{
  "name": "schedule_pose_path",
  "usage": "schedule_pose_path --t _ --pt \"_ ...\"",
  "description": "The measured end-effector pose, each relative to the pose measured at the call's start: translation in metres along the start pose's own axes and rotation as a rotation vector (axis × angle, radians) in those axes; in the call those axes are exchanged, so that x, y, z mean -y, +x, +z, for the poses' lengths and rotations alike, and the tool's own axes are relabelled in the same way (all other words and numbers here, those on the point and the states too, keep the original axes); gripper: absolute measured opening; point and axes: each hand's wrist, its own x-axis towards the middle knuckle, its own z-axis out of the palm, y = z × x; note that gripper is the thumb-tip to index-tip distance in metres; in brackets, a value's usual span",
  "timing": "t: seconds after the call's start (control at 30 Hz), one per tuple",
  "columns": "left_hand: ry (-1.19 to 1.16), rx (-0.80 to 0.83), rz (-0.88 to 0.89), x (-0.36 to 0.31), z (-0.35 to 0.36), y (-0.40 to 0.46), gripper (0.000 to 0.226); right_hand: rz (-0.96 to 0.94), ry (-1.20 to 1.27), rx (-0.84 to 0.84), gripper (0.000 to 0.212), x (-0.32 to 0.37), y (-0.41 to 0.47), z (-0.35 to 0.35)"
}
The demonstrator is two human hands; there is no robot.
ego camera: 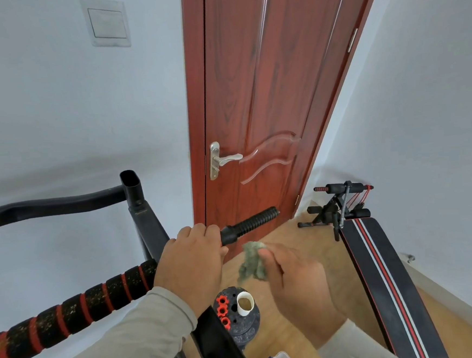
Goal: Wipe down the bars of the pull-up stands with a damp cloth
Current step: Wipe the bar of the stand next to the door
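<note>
A black pull-up stand fills the left. Its padded bar point(70, 310), black foam with red rings and worn specks, runs from the lower left up to the middle. My left hand point(191, 257) grips this bar where the padding ends, just before a ribbed black end grip point(254, 224) that points toward the door. A second bare black bar point(48, 207) runs behind, joined to an upright post point(134, 192). My right hand point(293, 281) pinches a crumpled grey-green cloth point(251, 262), held a little below and right of the ribbed grip, apart from it.
A red-brown door point(264, 91) with a silver handle point(223, 160) stands straight ahead. A black sit-up bench point(383, 274) with red and white stripes lies at the right. Below my hands are stacked weight plates point(249, 327) with a paper cup point(245, 303) on them.
</note>
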Motion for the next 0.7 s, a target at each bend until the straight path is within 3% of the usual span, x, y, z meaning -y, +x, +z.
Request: schedule_pose_path --t 0.1,0.17,0.27,0.37,0.43,0.57,0.7 --pt "0.019 0.012 -0.009 0.000 0.001 0.000 0.027 0.299 0.127 -0.057 0.040 -0.010 0.016 -0.017" --pt "0.028 0.019 -0.011 -0.001 0.000 0.000 0.027 0.358 0.156 -0.125 0.036 -0.011 0.036 -0.035" --pt "0.033 0.034 -0.001 -0.002 -0.003 -0.001 0.029 0.226 0.041 -0.151 0.035 -0.013 0.068 -0.043" --pt "0.030 0.023 0.009 -0.002 -0.006 -0.001 0.031 -0.002 -0.109 0.091 0.036 -0.027 0.081 -0.019" --pt "0.039 0.035 0.016 -0.002 -0.006 -0.001 0.033 -0.023 -0.124 0.180 0.032 -0.032 0.075 -0.001" --pt "0.033 0.039 0.007 -0.003 -0.006 -0.001 0.033 -0.049 -0.137 -0.009 0.024 -0.016 0.062 0.012" --pt "-0.005 0.046 -0.010 0.000 -0.002 0.000 0.021 -0.308 -0.094 0.024 0.014 0.033 0.056 0.026"
